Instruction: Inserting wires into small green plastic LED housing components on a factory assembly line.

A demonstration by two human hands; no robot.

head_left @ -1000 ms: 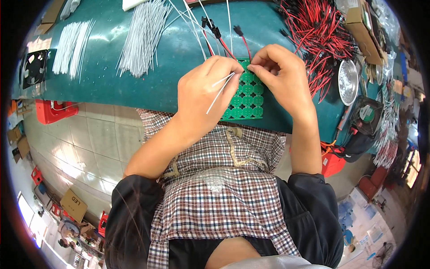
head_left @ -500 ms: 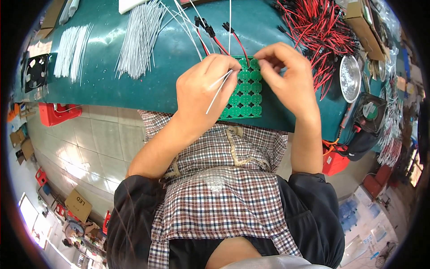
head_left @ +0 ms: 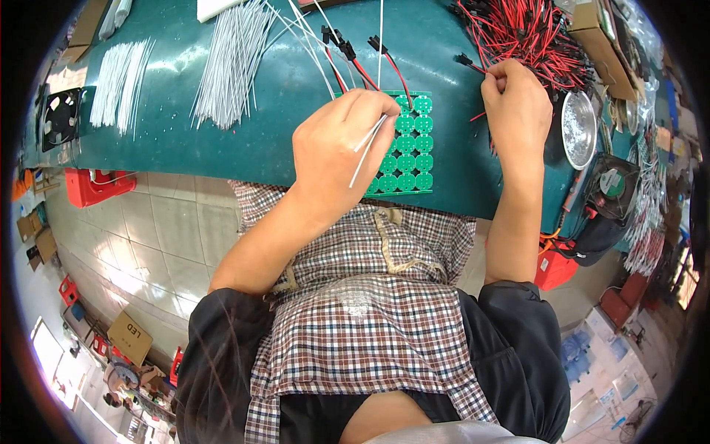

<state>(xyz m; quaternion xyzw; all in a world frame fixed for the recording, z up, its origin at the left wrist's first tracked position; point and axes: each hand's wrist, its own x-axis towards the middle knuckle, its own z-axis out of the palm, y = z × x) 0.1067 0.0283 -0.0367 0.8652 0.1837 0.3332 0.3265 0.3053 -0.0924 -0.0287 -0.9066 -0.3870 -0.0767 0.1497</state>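
Observation:
My left hand (head_left: 339, 140) is closed on thin white wires (head_left: 362, 152), whose ends stick out below its fingers. It rests over the left part of a green circuit board panel (head_left: 423, 144) made of rounded units. Red-and-black wire leads with black plugs (head_left: 346, 50) and long white wires run from the panel's far edge. My right hand (head_left: 520, 100) is at the near left side of a heap of red-and-black leads (head_left: 529, 37). Its fingers pinch one lead (head_left: 475, 66), with a black plug pointing left.
Bundles of white wires (head_left: 231, 66) lie at the left of the green table (head_left: 177, 159). To the right stand a metal dish (head_left: 578, 132) of small white bits, a cardboard box (head_left: 603, 52) and a black fan (head_left: 612, 185). Another fan (head_left: 61, 120) sits far left.
My right hand has moved right from the panel's far right corner to the heap and taken hold of a lead. The left hand and panel stay nearly in place.

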